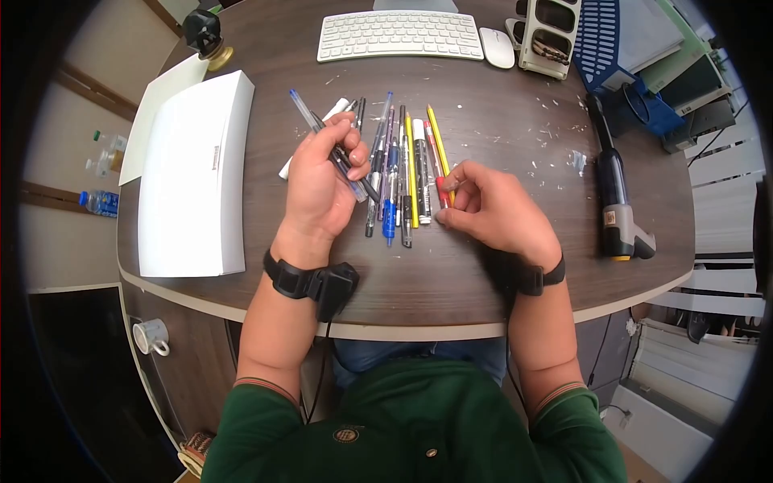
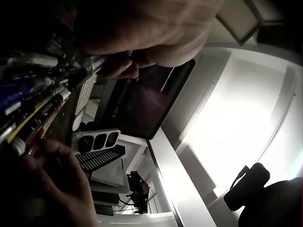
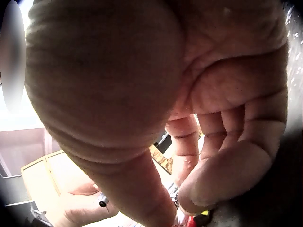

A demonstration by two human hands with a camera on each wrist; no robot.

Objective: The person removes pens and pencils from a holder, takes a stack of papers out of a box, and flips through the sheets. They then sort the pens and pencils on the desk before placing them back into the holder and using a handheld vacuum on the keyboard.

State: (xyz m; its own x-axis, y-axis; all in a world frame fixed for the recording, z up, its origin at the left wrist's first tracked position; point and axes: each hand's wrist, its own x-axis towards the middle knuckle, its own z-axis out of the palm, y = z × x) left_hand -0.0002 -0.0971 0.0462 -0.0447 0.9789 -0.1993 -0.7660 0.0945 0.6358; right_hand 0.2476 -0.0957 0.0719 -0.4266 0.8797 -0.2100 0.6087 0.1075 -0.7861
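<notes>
Two or more pens, one clear with a blue end [image 1: 302,106] and one dark, slant through my left hand [image 1: 318,181], whose fingers curl round them above the desk. To its right, pens and pencils lie side by side: a blue-capped pen [image 1: 390,216], a yellow pencil [image 1: 414,173], a white-capped marker [image 1: 418,130] and several dark pens. My right hand [image 1: 507,209] pinches the lower end of a red pen [image 1: 440,187] at the right of the row, beside another yellow pencil [image 1: 436,129]. Behind the left hand lies a white marker [image 1: 285,170], partly hidden.
A thick white paper stack [image 1: 189,177] lies at the left, a black stamp-like object [image 1: 203,32] behind it. Keyboard [image 1: 400,36] and mouse [image 1: 498,48] stand at the back. A handheld vacuum [image 1: 613,189] lies right, near a blue file rack [image 1: 600,44]. White scraps dot the desk [image 1: 499,121].
</notes>
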